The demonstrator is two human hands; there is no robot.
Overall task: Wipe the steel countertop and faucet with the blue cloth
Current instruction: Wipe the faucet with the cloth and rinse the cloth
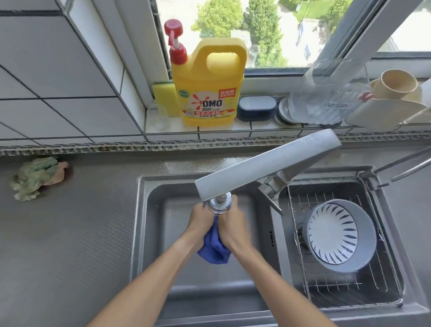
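Blue cloth (214, 247), soft and limp, hangs bunched below the faucet (266, 165) head, over the sink (142, 234). Your left hand (200, 220) and right hand (232, 224) both clutch it; keep that grip high. Right of the faucet, a bowl (339, 234) sits in a wire basket (377, 289); detergent jug (208, 81) stands behind.

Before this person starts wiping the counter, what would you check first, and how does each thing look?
1. Blue cloth in hand: ok, left hand and right hand both grip it.
2. Cloth wrung out: cannot tell.
3. Faucet off: cannot tell, its outlet hides any flow.
4. Steel countertop free to wipe: not ok, a crumpled green rag lies on it.
5. Bowl out of the way: ok, in the wire basket.
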